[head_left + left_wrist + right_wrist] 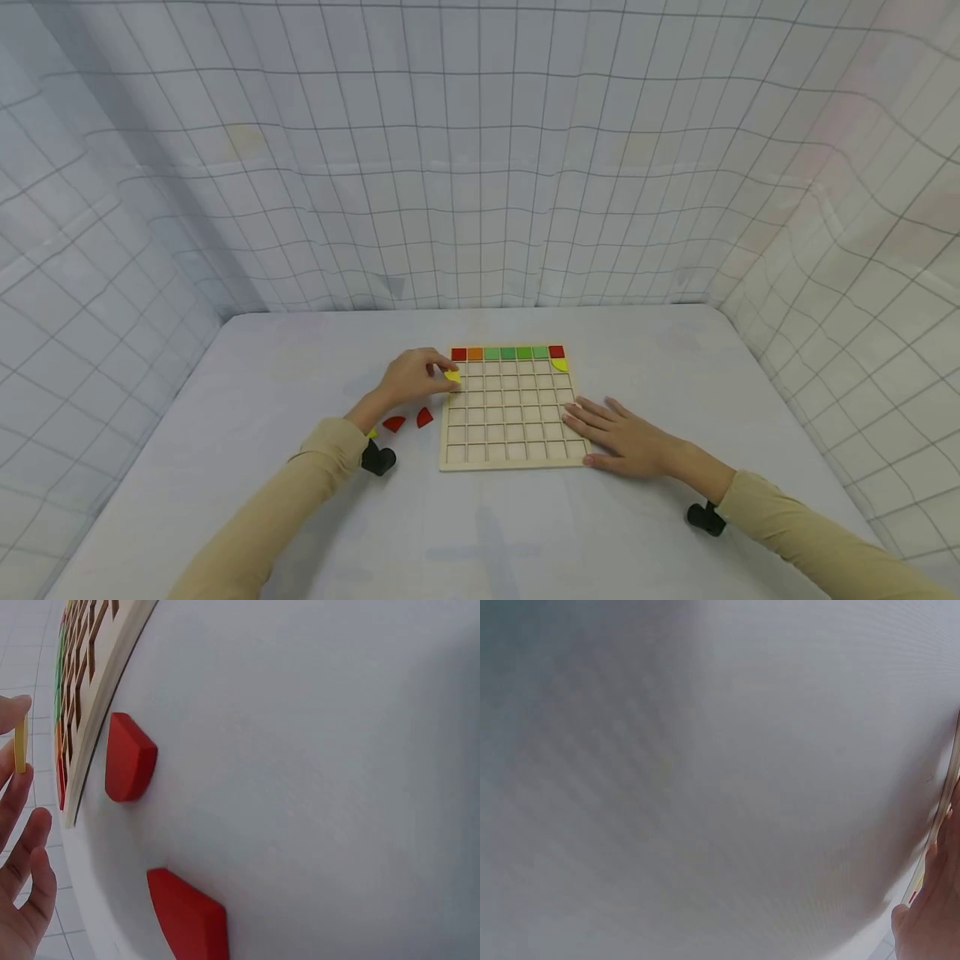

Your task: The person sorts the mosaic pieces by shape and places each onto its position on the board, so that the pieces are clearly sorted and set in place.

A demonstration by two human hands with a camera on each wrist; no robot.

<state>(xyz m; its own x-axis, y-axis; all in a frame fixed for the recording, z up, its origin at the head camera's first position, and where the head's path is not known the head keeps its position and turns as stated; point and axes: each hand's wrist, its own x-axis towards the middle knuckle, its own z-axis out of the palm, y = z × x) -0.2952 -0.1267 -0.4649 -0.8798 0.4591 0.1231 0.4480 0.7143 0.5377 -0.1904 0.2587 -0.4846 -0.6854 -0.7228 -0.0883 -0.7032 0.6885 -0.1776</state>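
Observation:
A wooden grid board lies on the white table, its top row filled with red, orange and green square tiles. In the top right, a yellow quarter-circle tile sits just below the red square. My left hand pinches another yellow tile between thumb and fingertip, over the board's upper left edge. That yellow tile shows edge-on in the left wrist view. My right hand rests with fingers spread on the board's lower right edge.
Left of the board lie two red quarter-circle tiles, one red tile nearer the board and another red tile beside it. A bit of a yellow piece shows by the left wrist. White grid-patterned cloth encloses the table's back and sides.

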